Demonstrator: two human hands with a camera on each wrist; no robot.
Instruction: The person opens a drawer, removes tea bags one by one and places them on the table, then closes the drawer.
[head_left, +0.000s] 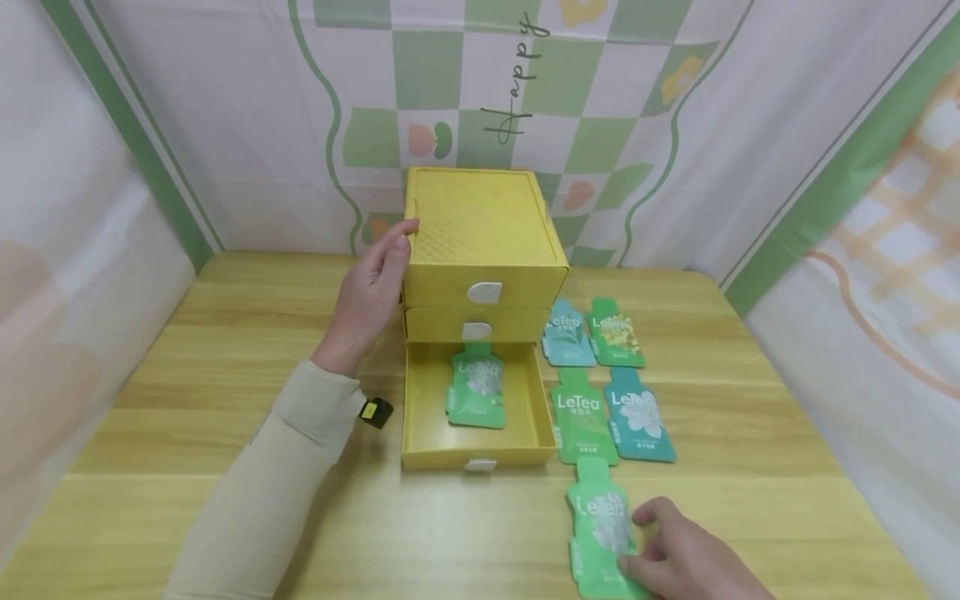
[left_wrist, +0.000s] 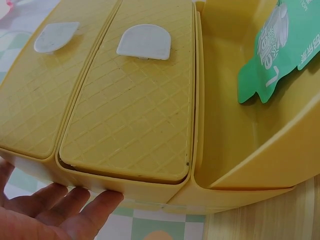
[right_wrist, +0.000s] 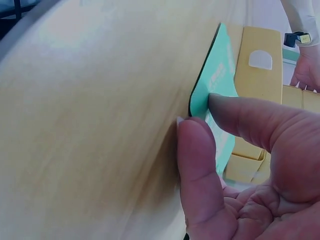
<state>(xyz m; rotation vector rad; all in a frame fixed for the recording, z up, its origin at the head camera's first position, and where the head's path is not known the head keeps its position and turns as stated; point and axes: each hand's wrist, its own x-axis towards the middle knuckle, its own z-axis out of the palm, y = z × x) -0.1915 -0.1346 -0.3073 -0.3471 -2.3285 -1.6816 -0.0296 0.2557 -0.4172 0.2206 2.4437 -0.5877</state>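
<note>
A yellow cabinet of three stacked drawers (head_left: 480, 287) stands on the table, its lowest drawer (head_left: 517, 437) pulled out. In that drawer lies a green bottle-shaped LeTea packet (head_left: 477, 390). My left hand (head_left: 372, 287) rests against the cabinet's left side, fingertips at the top edge; in the left wrist view its fingers (left_wrist: 102, 207) lie extended along the side. Nearer me, my right hand (head_left: 686, 550) pinches the lower right edge of a light green LeTea packet (head_left: 600, 521). The right wrist view has the thumb (right_wrist: 235, 115) on the packet's face and a fingertip at its edge.
Right of the cabinet lie a light blue packet (head_left: 568, 337), a yellow-flowered green packet (head_left: 617, 333), a plain green packet (head_left: 585, 421) and a teal packet (head_left: 641, 417). A printed curtain (head_left: 427, 71) hangs behind the table. A small black device (head_left: 377, 412) is at the left cuff.
</note>
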